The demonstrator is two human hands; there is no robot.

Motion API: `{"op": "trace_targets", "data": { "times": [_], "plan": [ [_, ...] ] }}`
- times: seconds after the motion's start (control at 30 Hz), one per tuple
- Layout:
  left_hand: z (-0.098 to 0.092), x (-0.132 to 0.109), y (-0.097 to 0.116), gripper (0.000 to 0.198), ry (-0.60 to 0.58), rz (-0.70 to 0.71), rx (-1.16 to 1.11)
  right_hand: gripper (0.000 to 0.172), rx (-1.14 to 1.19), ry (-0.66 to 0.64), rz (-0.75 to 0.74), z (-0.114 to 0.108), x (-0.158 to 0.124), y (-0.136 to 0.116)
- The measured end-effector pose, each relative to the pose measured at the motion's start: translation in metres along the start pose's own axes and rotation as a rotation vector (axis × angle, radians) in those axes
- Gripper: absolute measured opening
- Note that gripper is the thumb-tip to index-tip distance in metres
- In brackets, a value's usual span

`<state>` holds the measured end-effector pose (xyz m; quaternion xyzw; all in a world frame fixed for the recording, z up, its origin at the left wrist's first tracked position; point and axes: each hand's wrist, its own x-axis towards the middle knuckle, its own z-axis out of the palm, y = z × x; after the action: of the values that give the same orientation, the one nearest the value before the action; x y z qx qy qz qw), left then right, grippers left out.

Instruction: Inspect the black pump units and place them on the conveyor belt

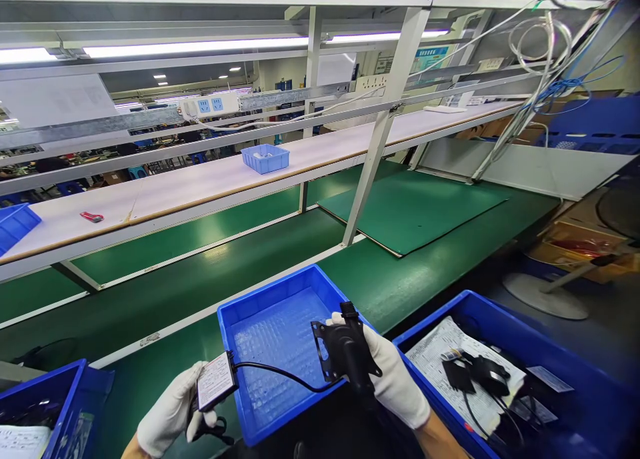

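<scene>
Both my hands wear white gloves. My left hand (173, 412) is closed round a small black box with a white label (216, 380). A black cable (280, 374) runs from that box to a black device with a mounting bracket (345, 352), which my right hand (393, 376) grips from behind. I hold both parts over the near edge of an empty blue bin (275, 326) on the green bench.
A blue bin (565, 379) at the right holds papers and more black devices with cables. Another blue bin (55, 406) sits at lower left. A white shelf (210, 179) behind carries a small blue tray (265, 158) and a red item (91, 216). White frame posts (380, 132) rise from the bench.
</scene>
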<state>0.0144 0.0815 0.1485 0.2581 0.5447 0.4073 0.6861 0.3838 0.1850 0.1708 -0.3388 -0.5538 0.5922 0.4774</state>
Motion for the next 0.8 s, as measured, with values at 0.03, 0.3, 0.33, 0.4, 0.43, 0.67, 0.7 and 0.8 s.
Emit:
{"op": "trace_targets", "data": {
  "times": [0.03,0.3,0.33,0.4,0.43,0.67,0.7,0.8],
  "plan": [
    [0.001,0.000,0.000,0.077,0.002,0.000,0.005,0.043,-0.015,0.007,-0.015,-0.002,0.000,0.002],
    [0.002,0.003,-0.001,0.072,-0.032,-0.002,-0.011,0.056,-0.280,0.077,-0.140,-0.024,-0.007,0.032],
    [0.002,0.003,-0.001,0.071,-0.033,-0.003,-0.026,0.057,-0.285,0.081,-0.140,-0.026,-0.007,0.035],
    [0.002,0.003,-0.002,0.071,-0.026,0.002,-0.049,0.059,-0.281,0.091,-0.139,-0.028,-0.008,0.038],
    [0.002,0.003,-0.002,0.071,-0.021,0.002,-0.051,0.059,-0.272,0.093,-0.138,-0.029,-0.009,0.039],
    [-0.001,0.002,-0.003,0.071,0.005,-0.017,0.006,0.059,-0.199,0.063,-0.180,-0.027,-0.009,0.029],
    [-0.002,0.002,-0.003,0.071,0.008,-0.019,0.006,0.059,-0.191,0.056,-0.177,-0.026,-0.009,0.027],
    [-0.003,0.003,-0.004,0.072,0.011,-0.022,-0.016,0.058,-0.181,0.050,-0.158,-0.024,-0.010,0.026]
  ]
}}
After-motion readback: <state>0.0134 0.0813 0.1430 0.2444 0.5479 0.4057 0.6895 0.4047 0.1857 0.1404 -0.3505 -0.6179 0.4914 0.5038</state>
